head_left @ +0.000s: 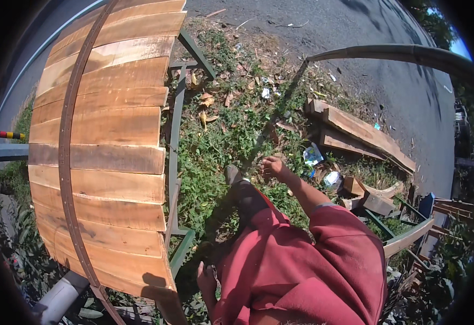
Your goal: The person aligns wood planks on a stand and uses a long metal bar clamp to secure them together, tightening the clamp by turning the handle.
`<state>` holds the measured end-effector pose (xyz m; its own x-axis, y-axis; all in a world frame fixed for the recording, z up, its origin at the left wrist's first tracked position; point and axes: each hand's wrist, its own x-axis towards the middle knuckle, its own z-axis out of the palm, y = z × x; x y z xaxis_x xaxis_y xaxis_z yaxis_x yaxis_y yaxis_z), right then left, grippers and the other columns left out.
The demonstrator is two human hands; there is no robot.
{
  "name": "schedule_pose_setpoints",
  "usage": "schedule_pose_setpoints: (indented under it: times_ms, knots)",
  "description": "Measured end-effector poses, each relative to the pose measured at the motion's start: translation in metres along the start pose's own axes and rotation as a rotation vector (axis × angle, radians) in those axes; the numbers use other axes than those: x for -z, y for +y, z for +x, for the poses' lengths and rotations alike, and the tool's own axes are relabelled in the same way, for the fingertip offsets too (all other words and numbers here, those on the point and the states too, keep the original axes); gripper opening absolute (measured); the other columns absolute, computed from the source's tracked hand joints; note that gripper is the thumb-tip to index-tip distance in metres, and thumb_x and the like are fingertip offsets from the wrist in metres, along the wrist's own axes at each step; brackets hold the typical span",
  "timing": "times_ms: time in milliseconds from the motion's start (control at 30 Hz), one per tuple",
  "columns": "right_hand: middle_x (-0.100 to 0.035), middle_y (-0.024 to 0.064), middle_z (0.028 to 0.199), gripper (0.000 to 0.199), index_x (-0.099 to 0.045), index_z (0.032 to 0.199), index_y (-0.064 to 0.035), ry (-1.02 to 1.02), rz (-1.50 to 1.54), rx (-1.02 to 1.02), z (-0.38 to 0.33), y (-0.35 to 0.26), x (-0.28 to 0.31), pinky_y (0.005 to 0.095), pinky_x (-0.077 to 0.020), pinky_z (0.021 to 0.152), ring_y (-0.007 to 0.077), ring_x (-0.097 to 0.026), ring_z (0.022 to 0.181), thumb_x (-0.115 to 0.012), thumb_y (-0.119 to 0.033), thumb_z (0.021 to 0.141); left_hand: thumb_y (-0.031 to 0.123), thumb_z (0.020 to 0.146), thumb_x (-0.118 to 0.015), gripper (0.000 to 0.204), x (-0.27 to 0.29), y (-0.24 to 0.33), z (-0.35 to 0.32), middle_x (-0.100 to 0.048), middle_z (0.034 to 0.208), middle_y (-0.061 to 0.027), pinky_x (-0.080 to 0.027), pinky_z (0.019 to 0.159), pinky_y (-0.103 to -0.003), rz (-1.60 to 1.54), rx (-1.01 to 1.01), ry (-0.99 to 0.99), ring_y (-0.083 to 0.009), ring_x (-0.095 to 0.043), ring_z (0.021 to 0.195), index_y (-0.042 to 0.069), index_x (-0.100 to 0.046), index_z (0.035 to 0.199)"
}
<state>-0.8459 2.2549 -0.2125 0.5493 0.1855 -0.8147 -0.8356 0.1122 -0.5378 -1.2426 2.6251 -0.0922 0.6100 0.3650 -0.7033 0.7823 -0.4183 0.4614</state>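
My right hand (271, 167) is held out over the weeds in front of me, its fingers curled in toward the palm. Whatever may be in it is hidden. My left hand (206, 279) hangs low beside my red garment (302, 254), near the right edge of the plank panel (118, 130). Its fingers look partly stretched and apart, and I make out nothing held in them. The panel is a row of light brown wooden boards, crossed lengthwise by a brown metal strip with holes (68, 124). Neither hand touches it.
A green metal frame (175, 146) runs along the panel's right side. Loose timber beams (361, 132) lie to the right, with short wood blocks (378, 203) and litter (313, 155) nearby. A pole (394, 52) slants over the upper right. Asphalt road (323, 27) borders the weeds.
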Motion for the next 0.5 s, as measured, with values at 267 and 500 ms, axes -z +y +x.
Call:
schedule_pose_setpoints:
  times_ms: [267,500]
  knots:
    - [-0.07,0.0108,0.087,0.036,-0.064,0.114,0.0015,0.15,-0.708,0.059,-0.038,-0.048,0.099,0.0305,-0.0543,0.057,0.0166,-0.067,0.069,-0.061,-0.028,0.092,0.016,0.092,-0.061,0.048,0.082,0.369,0.06,-0.056,0.131,-0.0242,-0.044,0.102,-0.045,0.012,-0.592,-0.005,-0.0406,-0.055,0.119,-0.003,-0.051,0.134]
    - [-0.069,0.0163,0.081,0.035,-0.064,0.116,0.0009,0.292,-0.793,0.24,0.011,-0.118,0.131,0.036,-0.0544,0.062,0.0212,-0.069,0.066,-0.061,-0.025,0.092,0.016,0.087,-0.069,0.049,0.08,0.501,0.131,-0.058,0.129,-0.0203,-0.044,0.101,-0.044,0.267,-0.876,-0.058,-0.0366,-0.056,0.119,0.0,-0.056,0.131]
